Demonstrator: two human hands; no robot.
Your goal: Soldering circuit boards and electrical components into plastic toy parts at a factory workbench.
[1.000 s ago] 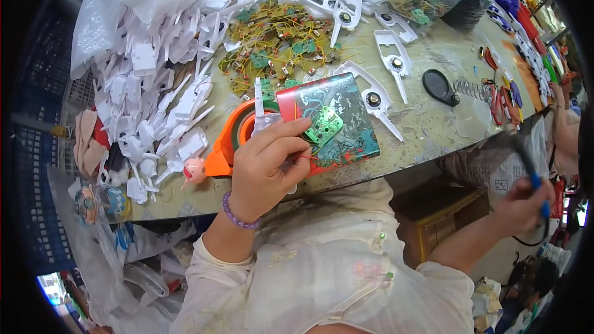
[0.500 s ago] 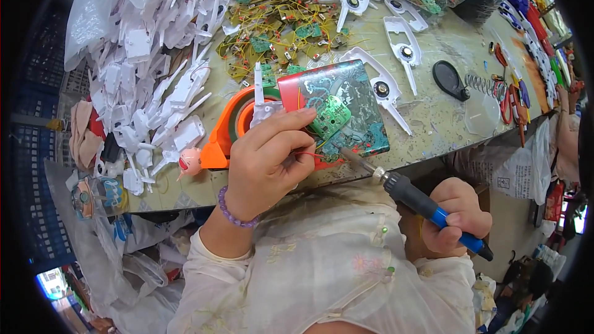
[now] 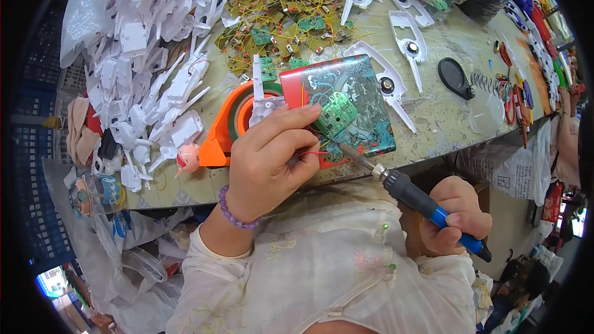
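Note:
My right hand [image 3: 455, 216] is closed round a soldering iron [image 3: 416, 196] with a blue and black handle. Its tip points left, at the lower edge of a small green circuit board [image 3: 337, 115]. The board rests on a red and dark green box-like block [image 3: 374, 105]. My left hand [image 3: 269, 154], a purple bead bracelet at its wrist, has the index fingertip on the board's left edge. Thumb and bent fingers pinch a thin red wire [image 3: 319, 153] below it. Beside this hand stands an orange tape dispenser [image 3: 218, 142], with a white plastic part [image 3: 258, 86] on it.
Behind the block lies a heap of circuit boards with yellow wires [image 3: 281, 18]. White plastic housings [image 3: 133, 80] are piled at the left. White handled frames [image 3: 410, 46], a black oval piece [image 3: 455, 77] and pliers [image 3: 520, 108] lie to the right. The table edge is close to me.
The soldering iron's tip has come closer to the board's lower edge. My left hand keeps its pinch on the red wire. The view has shifted slightly.

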